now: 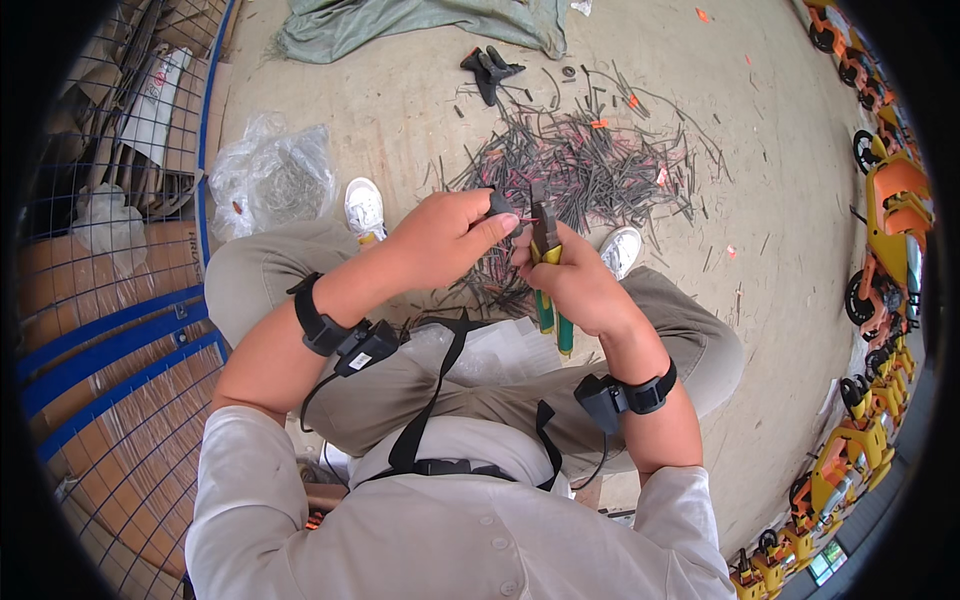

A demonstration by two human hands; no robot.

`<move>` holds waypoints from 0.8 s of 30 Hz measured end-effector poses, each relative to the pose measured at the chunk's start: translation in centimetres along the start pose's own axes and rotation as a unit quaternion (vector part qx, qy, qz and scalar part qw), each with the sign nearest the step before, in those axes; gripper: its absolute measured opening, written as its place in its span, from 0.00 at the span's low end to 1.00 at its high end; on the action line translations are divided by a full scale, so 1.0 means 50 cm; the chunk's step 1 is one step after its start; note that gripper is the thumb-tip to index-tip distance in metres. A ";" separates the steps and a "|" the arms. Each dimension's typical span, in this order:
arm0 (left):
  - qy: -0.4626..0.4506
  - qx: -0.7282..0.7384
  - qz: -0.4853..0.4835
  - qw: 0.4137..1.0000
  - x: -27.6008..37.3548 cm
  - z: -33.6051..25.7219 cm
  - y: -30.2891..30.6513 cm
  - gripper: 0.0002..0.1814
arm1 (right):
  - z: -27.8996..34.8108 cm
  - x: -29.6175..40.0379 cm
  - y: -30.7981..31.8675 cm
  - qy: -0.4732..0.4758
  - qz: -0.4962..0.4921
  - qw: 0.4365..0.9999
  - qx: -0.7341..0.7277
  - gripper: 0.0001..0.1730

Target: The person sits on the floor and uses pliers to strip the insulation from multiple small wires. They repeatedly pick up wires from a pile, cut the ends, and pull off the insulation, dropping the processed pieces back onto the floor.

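Between thumb and fingers my left hand (457, 236) grips a small dark cylindrical part (504, 210), from which a short red wire (528, 220) sticks out to the right. My right hand (574, 277) holds combination pliers (547, 251) with yellow and green handles, their dark jaws pointing away from me. The wire's end is close to the jaws; whether it is clamped I cannot tell. Below both hands, a heap of cut black and red wire pieces (592, 161) covers the concrete floor (757, 135) between my white shoes.
Black gloves (491, 71) lie beyond the heap, near a green cloth (420, 26). Clear plastic bags (277, 172) rest at left beside a blue wire-mesh cage (112, 319) holding cardboard. Yellow and orange toy motorcycles (892, 202) line the right side. Plastic sheeting (487, 352) lies before my lap.
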State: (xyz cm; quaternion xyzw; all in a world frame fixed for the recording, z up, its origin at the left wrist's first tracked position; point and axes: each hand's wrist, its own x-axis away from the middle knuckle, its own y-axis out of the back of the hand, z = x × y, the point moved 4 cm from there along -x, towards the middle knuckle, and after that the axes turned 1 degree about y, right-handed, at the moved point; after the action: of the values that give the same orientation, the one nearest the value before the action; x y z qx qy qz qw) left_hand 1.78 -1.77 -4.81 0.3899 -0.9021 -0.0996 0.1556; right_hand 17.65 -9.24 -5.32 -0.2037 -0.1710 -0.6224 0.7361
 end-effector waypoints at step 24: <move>0.111 0.083 0.110 0.984 -0.001 0.009 -0.023 0.09 | 0.012 0.011 -0.007 0.064 -0.061 0.976 0.198 0.14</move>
State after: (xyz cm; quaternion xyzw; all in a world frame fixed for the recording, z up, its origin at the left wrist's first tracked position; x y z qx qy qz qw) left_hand 2.42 -2.50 -5.57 0.3086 -0.9216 0.0370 0.2323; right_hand 17.39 -9.46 -4.52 -0.0031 -0.2549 -0.6316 0.7322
